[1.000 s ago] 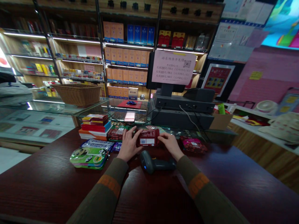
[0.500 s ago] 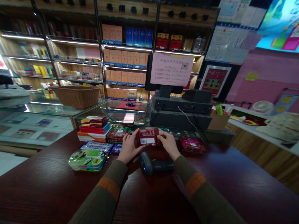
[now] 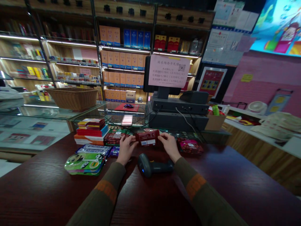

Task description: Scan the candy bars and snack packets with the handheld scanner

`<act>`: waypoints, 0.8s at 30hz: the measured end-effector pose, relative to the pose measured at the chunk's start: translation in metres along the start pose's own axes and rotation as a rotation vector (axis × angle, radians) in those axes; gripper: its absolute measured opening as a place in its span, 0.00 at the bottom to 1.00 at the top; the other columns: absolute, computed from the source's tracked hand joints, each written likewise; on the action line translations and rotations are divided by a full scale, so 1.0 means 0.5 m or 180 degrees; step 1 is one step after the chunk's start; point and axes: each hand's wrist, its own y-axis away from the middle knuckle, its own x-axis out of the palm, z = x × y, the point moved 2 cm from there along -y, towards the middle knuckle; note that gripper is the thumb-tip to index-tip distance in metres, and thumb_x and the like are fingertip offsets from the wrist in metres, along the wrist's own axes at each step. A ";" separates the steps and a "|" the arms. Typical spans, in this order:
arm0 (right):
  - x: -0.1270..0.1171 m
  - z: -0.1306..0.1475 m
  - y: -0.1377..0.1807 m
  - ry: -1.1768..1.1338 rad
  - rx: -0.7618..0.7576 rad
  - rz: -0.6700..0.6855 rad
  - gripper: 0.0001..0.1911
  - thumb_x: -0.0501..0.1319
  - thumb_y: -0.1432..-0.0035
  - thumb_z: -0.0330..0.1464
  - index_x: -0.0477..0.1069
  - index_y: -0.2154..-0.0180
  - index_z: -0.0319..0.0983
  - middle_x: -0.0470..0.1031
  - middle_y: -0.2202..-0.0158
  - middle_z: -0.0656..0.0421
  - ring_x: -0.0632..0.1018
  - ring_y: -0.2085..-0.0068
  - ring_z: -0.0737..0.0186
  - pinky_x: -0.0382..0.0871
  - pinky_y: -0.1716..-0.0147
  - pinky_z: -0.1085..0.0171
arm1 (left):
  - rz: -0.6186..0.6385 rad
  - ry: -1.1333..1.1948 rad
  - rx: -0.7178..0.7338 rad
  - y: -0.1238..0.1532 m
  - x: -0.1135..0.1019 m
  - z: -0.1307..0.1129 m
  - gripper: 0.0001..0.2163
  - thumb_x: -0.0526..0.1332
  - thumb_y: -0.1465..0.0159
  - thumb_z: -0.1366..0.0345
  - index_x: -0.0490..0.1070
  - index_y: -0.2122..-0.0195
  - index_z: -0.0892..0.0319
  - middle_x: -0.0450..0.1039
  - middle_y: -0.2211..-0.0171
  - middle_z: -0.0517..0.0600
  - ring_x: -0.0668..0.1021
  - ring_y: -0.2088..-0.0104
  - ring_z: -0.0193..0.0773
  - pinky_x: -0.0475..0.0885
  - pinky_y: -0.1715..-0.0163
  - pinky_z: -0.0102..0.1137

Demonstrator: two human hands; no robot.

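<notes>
Between my hands is a dark red snack packet [image 3: 147,138], its printed back with a white barcode label turned toward me. My left hand [image 3: 126,149] pinches its left end, and my right hand [image 3: 168,145] pinches its right end near the top corner. Below the packet a dark barcode scanner [image 3: 154,166] lies on the table, a blue light glowing on its head. Left of my left hand are purple packets [image 3: 114,151] and a green panda-print pack [image 3: 85,164]. To the right of my right hand lie red and pink packets [image 3: 190,146].
A stack of booklets or boxes [image 3: 90,131] stands at the table's left, beside dark red and green packets [image 3: 116,136]. Behind are a till with a monitor [image 3: 147,75], cables, a glass counter [image 3: 84,114] and a wicker basket [image 3: 74,97]. A cardboard box [image 3: 215,121] sits right of the till.
The packet has tilted back, so its face looks shorter. My left hand has shifted from lying along its side to pinching its end. The view has moved slightly.
</notes>
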 end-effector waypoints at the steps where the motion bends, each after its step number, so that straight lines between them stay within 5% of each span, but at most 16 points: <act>1: -0.004 -0.002 0.000 0.0045 -0.0050 -0.0051 0.13 0.61 0.47 0.43 0.77 0.70 0.42 0.79 0.67 0.58 0.77 0.63 0.56 0.68 0.59 0.60 | -0.0046 -0.0052 0.0032 -0.001 -0.001 -0.002 0.03 0.60 0.36 0.63 0.72 0.62 0.54 0.82 0.62 0.45 0.81 0.59 0.39 0.53 0.35 0.52; 9: -0.027 -0.003 0.011 -0.0452 0.0063 0.0041 0.13 0.62 0.46 0.43 0.77 0.68 0.41 0.80 0.71 0.60 0.78 0.66 0.57 0.69 0.62 0.62 | -0.0186 -0.0399 0.0339 -0.015 -0.017 -0.039 0.03 0.61 0.36 0.63 0.75 0.64 0.51 0.81 0.62 0.45 0.80 0.58 0.41 0.60 0.38 0.51; 19: -0.053 -0.016 0.022 -0.1263 0.0374 0.0237 0.16 0.69 0.53 0.42 0.80 0.64 0.40 0.84 0.64 0.55 0.83 0.58 0.52 0.75 0.53 0.55 | 0.0104 -0.0232 0.0713 -0.020 -0.033 -0.067 0.10 0.56 0.34 0.67 0.78 0.62 0.52 0.82 0.62 0.47 0.81 0.58 0.41 0.75 0.53 0.40; 24: -0.070 -0.010 0.033 -0.1212 0.0464 0.0130 0.15 0.64 0.47 0.44 0.82 0.63 0.41 0.84 0.59 0.55 0.81 0.53 0.52 0.71 0.46 0.53 | 0.0176 -0.0310 0.0952 -0.025 -0.029 -0.078 0.10 0.56 0.33 0.67 0.78 0.61 0.53 0.82 0.61 0.48 0.81 0.57 0.41 0.76 0.53 0.39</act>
